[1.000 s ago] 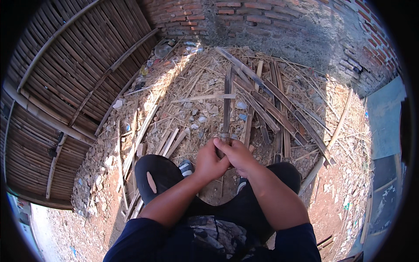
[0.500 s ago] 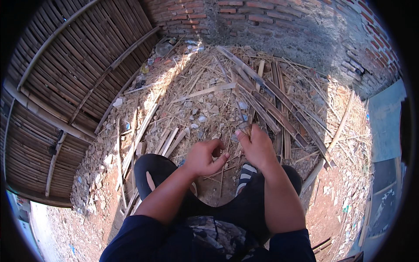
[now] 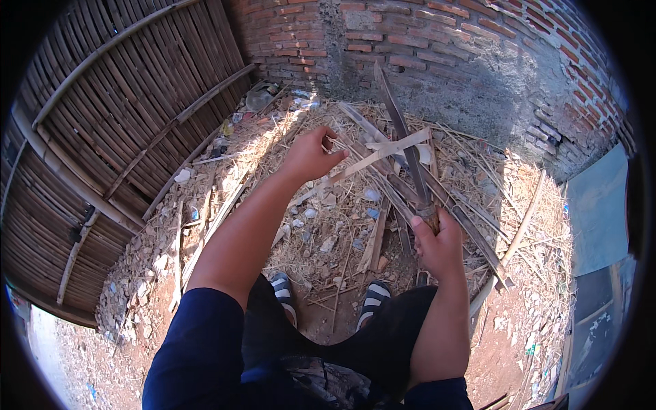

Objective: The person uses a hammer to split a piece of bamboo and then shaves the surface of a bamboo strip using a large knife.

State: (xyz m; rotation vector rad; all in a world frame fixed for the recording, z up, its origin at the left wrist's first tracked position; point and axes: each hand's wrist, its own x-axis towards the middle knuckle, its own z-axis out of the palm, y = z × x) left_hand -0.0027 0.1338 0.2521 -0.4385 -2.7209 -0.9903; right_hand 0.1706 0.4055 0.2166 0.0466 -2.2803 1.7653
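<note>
A long, dark-bladed machete [image 3: 404, 140] is in my right hand [image 3: 437, 246], its fingers wrapped round the brown wooden handle. The blade points up and away, its tip before the foot of the brick wall. Across the blade, in this view, runs a pale flat bamboo strip [image 3: 369, 160]; whether the two touch I cannot tell. My left hand [image 3: 314, 156] is stretched forward just left of that strip, thumb and fingers apart, with nothing visible in its grasp. Under the machete lies a pile of split bamboo [image 3: 447, 205], partly hidden by blade and hand.
A slatted bamboo wall [image 3: 130, 123] rises on the left, and a brick wall [image 3: 410, 41] stands ahead. Stones, straw and scraps cover the ground [image 3: 328, 225]. Blue-grey panels [image 3: 598, 212] stand at right. My sandalled feet [image 3: 374, 301] are just below my hands.
Both hands have moved forward and apart, the left farther out. The machete has swung into fuller view, blade raised. The pale strip has shifted right and now crosses the blade.
</note>
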